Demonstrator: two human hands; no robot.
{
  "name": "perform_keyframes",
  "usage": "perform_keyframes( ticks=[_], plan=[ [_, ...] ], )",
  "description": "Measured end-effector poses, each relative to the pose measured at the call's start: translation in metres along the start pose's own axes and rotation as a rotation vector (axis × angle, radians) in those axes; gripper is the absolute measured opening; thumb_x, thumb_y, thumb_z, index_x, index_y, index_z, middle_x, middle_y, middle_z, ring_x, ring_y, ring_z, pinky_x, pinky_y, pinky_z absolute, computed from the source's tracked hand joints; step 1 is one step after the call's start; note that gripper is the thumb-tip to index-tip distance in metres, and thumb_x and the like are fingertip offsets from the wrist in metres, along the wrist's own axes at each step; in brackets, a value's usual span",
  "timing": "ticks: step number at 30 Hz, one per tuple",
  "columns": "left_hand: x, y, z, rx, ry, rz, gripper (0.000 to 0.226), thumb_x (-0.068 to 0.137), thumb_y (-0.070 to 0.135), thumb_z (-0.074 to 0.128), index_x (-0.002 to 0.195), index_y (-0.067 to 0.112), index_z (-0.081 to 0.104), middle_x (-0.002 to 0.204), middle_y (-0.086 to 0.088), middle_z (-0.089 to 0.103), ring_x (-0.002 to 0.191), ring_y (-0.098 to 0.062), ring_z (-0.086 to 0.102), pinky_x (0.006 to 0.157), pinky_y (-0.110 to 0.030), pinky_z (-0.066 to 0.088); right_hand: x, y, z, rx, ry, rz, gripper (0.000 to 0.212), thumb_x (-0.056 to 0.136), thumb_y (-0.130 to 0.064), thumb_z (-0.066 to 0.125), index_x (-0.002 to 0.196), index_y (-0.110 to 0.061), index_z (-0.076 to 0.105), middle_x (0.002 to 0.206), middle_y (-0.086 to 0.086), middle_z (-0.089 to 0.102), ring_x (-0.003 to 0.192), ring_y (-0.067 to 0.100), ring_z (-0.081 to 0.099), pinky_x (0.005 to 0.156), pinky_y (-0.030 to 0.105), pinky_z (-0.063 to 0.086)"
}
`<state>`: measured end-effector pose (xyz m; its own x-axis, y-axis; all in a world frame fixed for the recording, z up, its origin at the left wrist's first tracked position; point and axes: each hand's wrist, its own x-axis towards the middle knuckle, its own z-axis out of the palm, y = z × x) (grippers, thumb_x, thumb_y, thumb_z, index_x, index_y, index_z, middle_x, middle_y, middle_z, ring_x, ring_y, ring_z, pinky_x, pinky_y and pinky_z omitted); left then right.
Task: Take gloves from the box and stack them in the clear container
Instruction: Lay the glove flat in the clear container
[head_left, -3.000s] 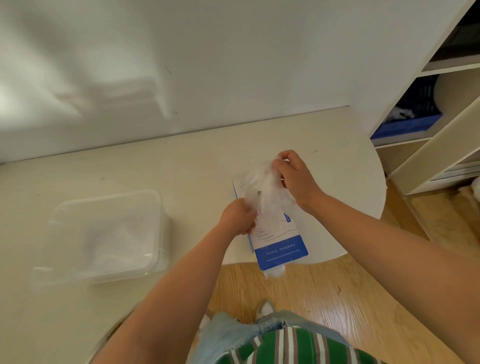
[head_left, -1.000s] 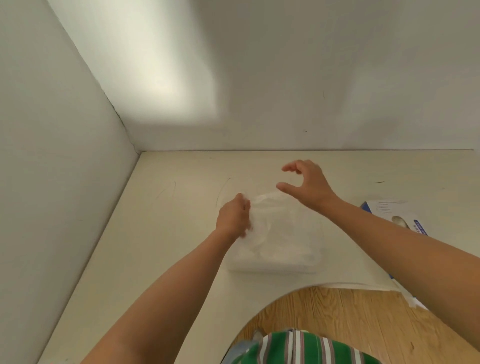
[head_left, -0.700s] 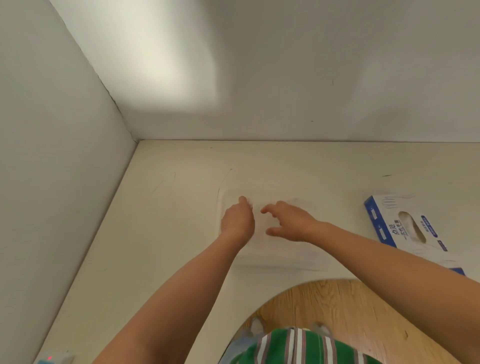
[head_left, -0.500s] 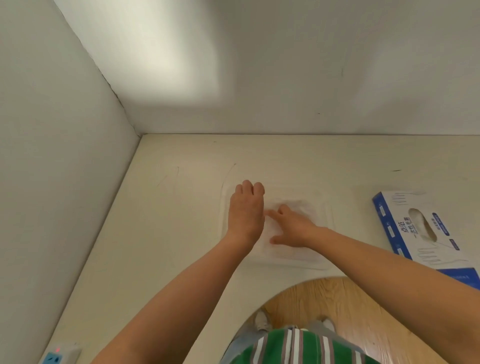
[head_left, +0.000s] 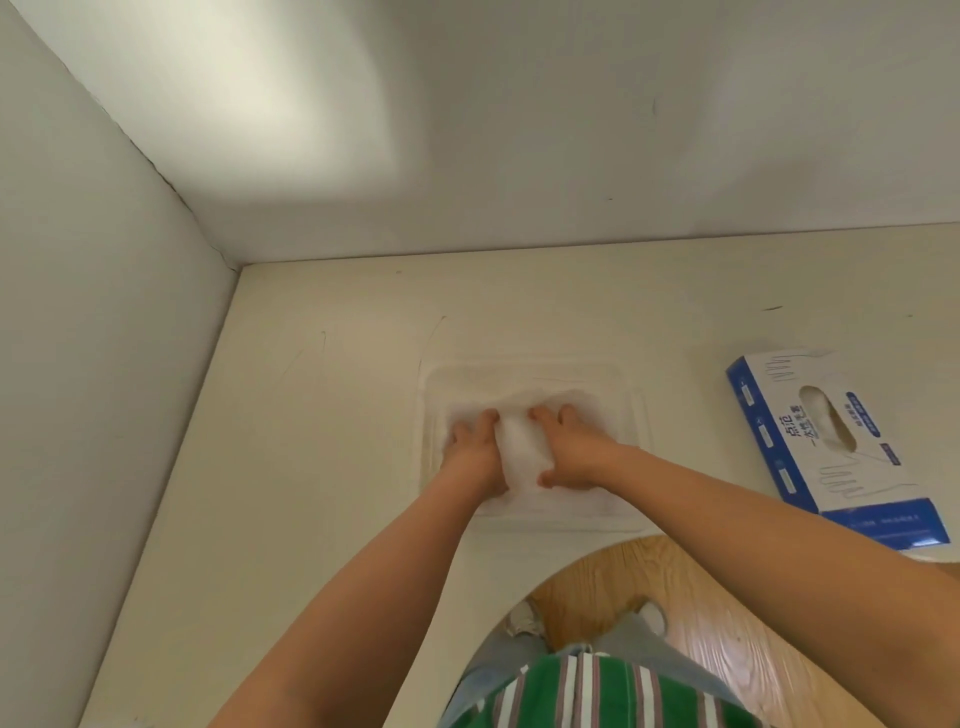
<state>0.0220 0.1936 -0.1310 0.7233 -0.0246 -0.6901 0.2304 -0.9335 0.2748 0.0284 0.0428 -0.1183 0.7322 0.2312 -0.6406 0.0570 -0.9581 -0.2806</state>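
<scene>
My left hand and right hand press flat on gloves inside the clear container; box right of it shows more, so stacking looks unfinished.

The cream table has a near edge that curves inward. A clear container sits flat on it just behind the middle of that edge. Toward the right edge, apart from the container, a blue-and-white glove box lies flat and slanted, its near end close to the near edge.
</scene>
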Motion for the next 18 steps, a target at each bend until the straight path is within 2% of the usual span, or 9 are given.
perform_keyframes(
  ticks=[2,5,7,8,10,13,15,18],
  plan=[
    [0.001,0.001,0.001,0.031,-0.031,-0.014,0.101,0.083,0.020,0.072,0.151,0.035,0.000,0.146,-0.016,0.018,0.135,-0.037,0.033,0.104,-0.044,0.043,0.001,-0.002,0.003,-0.015,-0.010,0.015,0.102,0.083,-0.036,0.074,0.155,-0.024,0.002,0.154,0.012,0.016,0.124,0.032,0.050,0.098,0.038,0.048],
    [-0.003,0.002,-0.004,0.058,-0.022,-0.014,0.098,0.085,0.020,0.070,0.153,0.035,0.001,0.149,-0.015,0.017,0.131,-0.037,0.040,0.099,-0.042,0.047,-0.001,-0.004,-0.001,-0.013,-0.032,0.015,0.103,0.084,-0.036,0.073,0.155,-0.022,0.000,0.154,0.012,0.016,0.126,0.033,0.048,0.098,0.038,0.048],
    [-0.010,0.005,-0.011,0.065,0.003,0.031,0.084,0.088,0.027,0.065,0.153,0.032,0.012,0.147,-0.013,0.030,0.122,-0.034,0.050,0.087,-0.036,0.048,-0.006,-0.006,-0.008,-0.022,-0.070,-0.003,0.099,0.085,-0.036,0.072,0.155,-0.019,0.005,0.151,0.012,0.021,0.126,0.031,0.048,0.098,0.037,0.048],
    [-0.016,0.007,-0.014,0.098,0.039,0.058,0.073,0.090,0.031,0.062,0.151,0.029,0.022,0.141,-0.011,0.041,0.117,-0.031,0.055,0.082,-0.034,0.047,-0.010,-0.005,-0.013,-0.029,-0.057,-0.023,0.092,0.085,-0.036,0.071,0.154,-0.017,0.013,0.148,0.012,0.029,0.124,0.030,0.049,0.097,0.036,0.048],
    [-0.026,0.010,-0.021,0.167,0.219,0.095,0.049,0.091,0.031,0.058,0.138,0.023,0.045,0.125,-0.004,0.059,0.109,-0.024,0.060,0.079,-0.032,0.048,-0.016,-0.004,-0.025,-0.028,0.074,-0.086,0.067,0.088,-0.034,0.067,0.146,-0.017,0.037,0.137,0.008,0.048,0.118,0.025,0.053,0.093,0.034,0.048],
    [-0.040,0.026,-0.029,0.110,0.528,0.123,0.023,0.093,0.026,0.051,0.114,0.019,0.059,0.100,-0.002,0.068,0.091,-0.024,0.063,0.072,-0.031,0.047,-0.033,0.004,-0.051,0.081,0.376,-0.214,0.028,0.091,-0.028,0.058,0.118,-0.020,0.063,0.104,-0.001,0.062,0.096,0.018,0.058,0.075,0.029,0.043],
    [-0.047,0.048,-0.035,0.028,0.652,0.169,0.016,0.094,0.024,0.047,0.104,0.018,0.058,0.087,0.000,0.068,0.080,-0.024,0.061,0.066,-0.031,0.045,-0.046,0.015,-0.070,0.187,0.525,-0.281,0.017,0.091,-0.025,0.055,0.102,-0.021,0.068,0.086,-0.007,0.059,0.081,0.014,0.056,0.069,0.028,0.042],
    [-0.056,0.095,-0.035,-0.091,0.718,0.294,0.011,0.094,0.027,0.048,0.098,0.020,0.056,0.073,0.003,0.062,0.072,-0.021,0.059,0.062,-0.031,0.044,-0.064,0.057,-0.087,0.310,0.637,-0.248,0.014,0.090,-0.023,0.055,0.090,-0.022,0.069,0.078,-0.009,0.062,0.073,0.012,0.056,0.067,0.031,0.047]
  ],
)
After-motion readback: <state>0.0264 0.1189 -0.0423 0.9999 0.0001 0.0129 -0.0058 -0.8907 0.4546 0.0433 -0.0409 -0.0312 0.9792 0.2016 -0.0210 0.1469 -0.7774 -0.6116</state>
